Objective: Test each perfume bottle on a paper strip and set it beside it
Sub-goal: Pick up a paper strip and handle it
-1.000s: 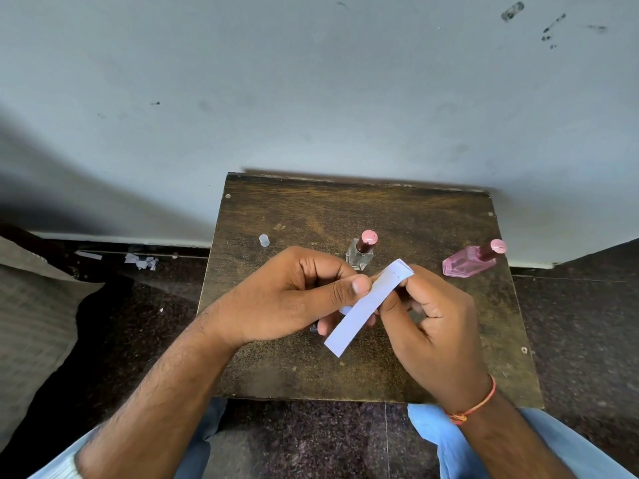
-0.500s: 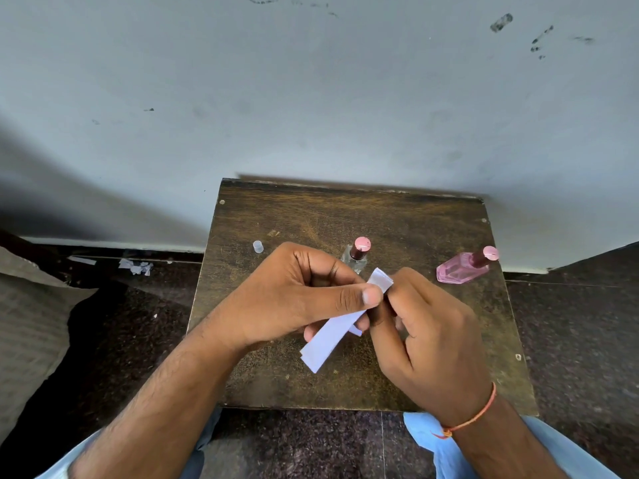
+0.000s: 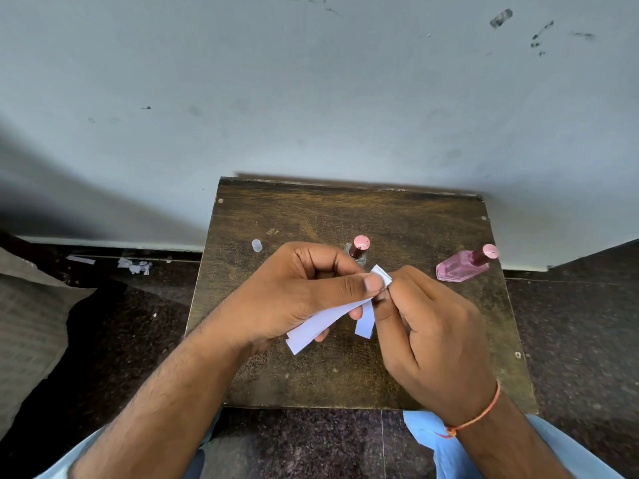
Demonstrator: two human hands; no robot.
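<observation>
Item: paper strips (image 3: 325, 321), white, pinched between left hand (image 3: 294, 299) and right hand (image 3: 428, 340) over mid-table (image 3: 311, 209); one piece hung at the right thumb.
Clear perfume bottle (image 3: 358, 250), upright, at 12 o'clock of the hands.
Pink perfume bottle (image 3: 460, 266), lying, at 2 o'clock.
Small clear cap (image 3: 256, 245), at 10 o'clock.
Step, judged: separating strips; none tested.
Next, judged: free one strip, lay it down, reach for a bottle.
</observation>
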